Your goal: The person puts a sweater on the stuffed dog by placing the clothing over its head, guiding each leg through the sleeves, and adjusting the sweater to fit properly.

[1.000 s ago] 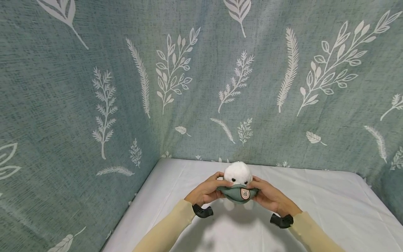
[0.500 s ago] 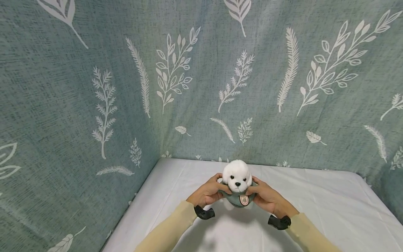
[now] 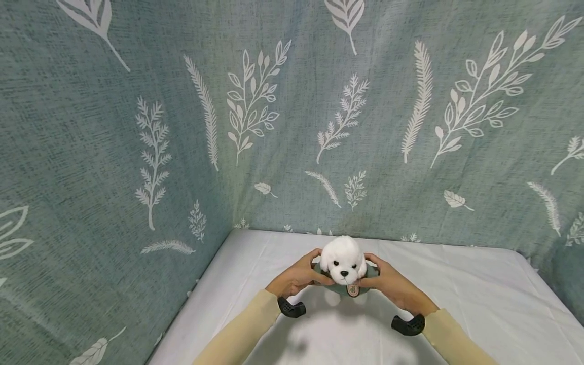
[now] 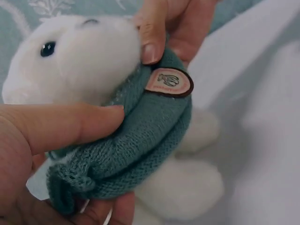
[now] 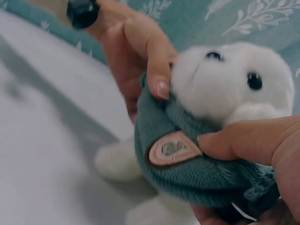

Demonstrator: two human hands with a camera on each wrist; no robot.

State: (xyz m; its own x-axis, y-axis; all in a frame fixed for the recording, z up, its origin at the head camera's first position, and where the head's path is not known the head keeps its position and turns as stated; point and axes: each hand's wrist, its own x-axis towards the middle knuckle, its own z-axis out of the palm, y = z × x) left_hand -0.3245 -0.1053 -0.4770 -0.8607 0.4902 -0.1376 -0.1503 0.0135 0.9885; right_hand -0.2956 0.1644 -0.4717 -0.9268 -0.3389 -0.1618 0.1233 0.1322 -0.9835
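Note:
A white plush dog [image 3: 343,253] with black eyes and a black nose is upright on the bed-like white surface, facing me. A green knitted sweater [image 4: 150,122] sits bunched round its neck and upper body, with a pink patch [image 5: 172,149] on the front. On the dog's one side my left hand [image 3: 296,276] grips the sweater, thumb on the front just under the head and fingers beneath the knit. My right hand [image 3: 394,284] holds the opposite side in the same way. White legs [image 4: 187,187] show below the sweater's hem.
White cloth [image 3: 255,304] covers the surface under the dog. Green fabric walls [image 3: 292,126] with white leaf prints stand behind and to the left. Each wrist carries a black band [image 3: 292,307].
The sweater, which covered the dog's muzzle a second ago, has come down below the chin, so the whole face shows. Both hands moved down with it and have spread slightly apart.

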